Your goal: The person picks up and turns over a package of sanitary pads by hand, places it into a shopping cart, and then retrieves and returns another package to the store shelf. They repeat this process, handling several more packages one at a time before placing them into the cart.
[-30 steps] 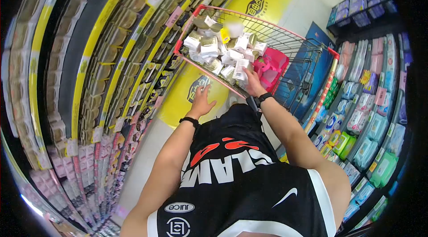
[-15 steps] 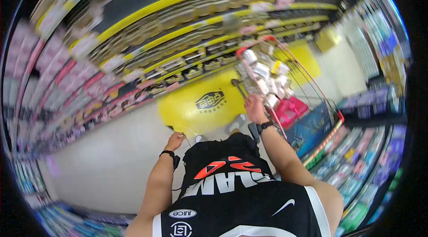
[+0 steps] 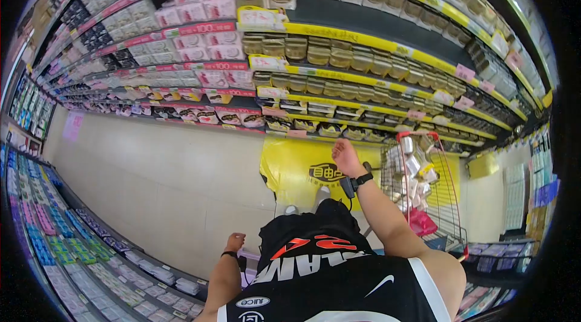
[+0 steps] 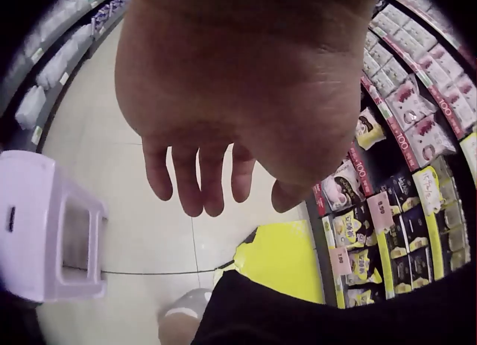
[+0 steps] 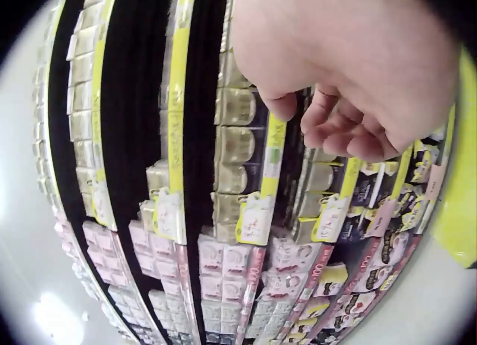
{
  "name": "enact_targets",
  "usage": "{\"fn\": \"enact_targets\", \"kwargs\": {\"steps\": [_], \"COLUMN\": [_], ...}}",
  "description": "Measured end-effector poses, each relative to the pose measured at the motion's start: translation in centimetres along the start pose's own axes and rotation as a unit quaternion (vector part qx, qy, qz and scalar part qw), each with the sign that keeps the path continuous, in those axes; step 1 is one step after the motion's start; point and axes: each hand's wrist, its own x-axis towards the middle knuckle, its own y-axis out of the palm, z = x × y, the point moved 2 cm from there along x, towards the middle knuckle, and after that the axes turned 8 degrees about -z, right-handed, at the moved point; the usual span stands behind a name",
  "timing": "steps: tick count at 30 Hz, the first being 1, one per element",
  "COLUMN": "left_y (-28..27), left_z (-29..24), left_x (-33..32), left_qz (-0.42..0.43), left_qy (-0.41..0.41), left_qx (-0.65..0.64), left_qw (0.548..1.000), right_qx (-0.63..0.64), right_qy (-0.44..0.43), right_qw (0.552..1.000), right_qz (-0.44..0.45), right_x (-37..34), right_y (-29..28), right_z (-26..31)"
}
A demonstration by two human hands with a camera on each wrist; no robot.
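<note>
My left hand [image 3: 236, 241] hangs low beside my body, over the tiled floor. In the left wrist view its fingers [image 4: 212, 181] droop loosely with nothing in them. My right hand [image 3: 345, 157] is raised in front of me, its fingers [image 5: 335, 136] loosely curled and holding nothing. It overlaps the stocked shelves [image 5: 257, 203] in the right wrist view. To the right of that hand stands a red-rimmed wire shopping cart [image 3: 417, 134]. Inside it lie several white and tan packages [image 3: 413, 166] and a bright pink bag [image 3: 422, 223].
Shelves with pink packs [image 3: 221, 49] and tan packs [image 3: 339, 55] run along the far side. More shelves [image 3: 91, 255] line the near left. A yellow floor mat [image 3: 284, 155] lies before my feet. A pale lavender stool [image 4: 45, 226] stands near my left hand.
My right hand has come away from the cart. My left hand has dropped lower. The view has turned left along the shelves, leaving the cart farther right.
</note>
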Motion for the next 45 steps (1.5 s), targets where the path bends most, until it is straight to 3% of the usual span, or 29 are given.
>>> {"fn": "enact_targets", "kwargs": {"steps": [2,6,9,13,16,17,20,21,23,27,31,34,35,37,41,44,45], "left_y": [0.6,2.6,4.2,4.7,4.6,4.8,5.1,5.3,6.0,8.6,10.9,12.0,11.8,11.3,9.6,6.9,6.0], "left_z": [0.9,-2.1,-3.7,-8.8,-12.3,-13.5,-18.1,-19.9,-23.6,-29.0,-35.6,-38.8,-41.1,-41.0,-36.9,-35.6,-36.3], "left_x": [0.6,0.3,1.9,3.2,3.7,4.0,5.3,5.8,6.9,12.6,12.4,11.6,9.1,10.2,16.7,19.4,19.3], "left_qz": [0.035,0.009,-0.002,-0.021,-0.017,-0.026,-0.010,-0.018,-0.009,-0.023,-0.016,-0.025,-0.016,0.024,0.084,0.139,0.132], "left_qy": [-0.007,0.030,0.072,0.115,0.079,0.062,0.047,0.065,0.107,0.204,0.229,0.273,0.234,0.228,0.196,0.091,0.053], "left_qx": [-0.033,-0.018,-0.009,0.029,0.016,0.020,0.047,0.067,0.056,0.078,0.126,0.160,0.178,0.189,0.164,0.140,0.162], "left_qw": [0.999,0.999,0.997,0.993,0.997,0.998,0.998,0.995,0.993,0.976,0.965,0.948,0.956,0.955,0.963,0.976,0.976], "right_qx": [-0.041,-0.162,-0.269,-0.397,-0.428,-0.459,-0.497,-0.507,-0.527,-0.593,-0.637,-0.667,-0.656,-0.637,-0.573,-0.617,-0.603], "right_qy": [-0.026,-0.080,-0.165,-0.352,-0.478,-0.461,-0.602,-0.625,-0.669,-0.609,-0.679,-0.641,-0.654,-0.680,-0.714,-0.582,-0.606], "right_qw": [0.999,0.978,0.941,0.832,0.744,0.738,0.589,0.560,0.498,0.508,0.355,0.376,0.375,0.363,0.395,0.525,0.517], "right_qz": [0.021,0.109,0.123,0.164,0.185,0.181,0.209,0.195,0.166,0.138,0.085,0.041,0.028,-0.009,0.076,0.071,0.048], "right_x": [1.9,5.7,7.5,10.2,11.7,11.7,12.6,13.0,13.7,16.6,18.4,18.4,18.7,19.3,19.7,17.5,16.9], "right_y": [3.9,12.6,20.9,29.6,34.2,35.4,38.1,38.5,39.5,41.1,42.1,42.7,42.6,42.0,41.0,40.0,39.6], "right_z": [1.8,5.2,8.4,13.1,16.4,17.7,21.7,22.8,24.7,26.8,27.3,27.6,27.3,27.5,28.5,28.7,28.4]}}
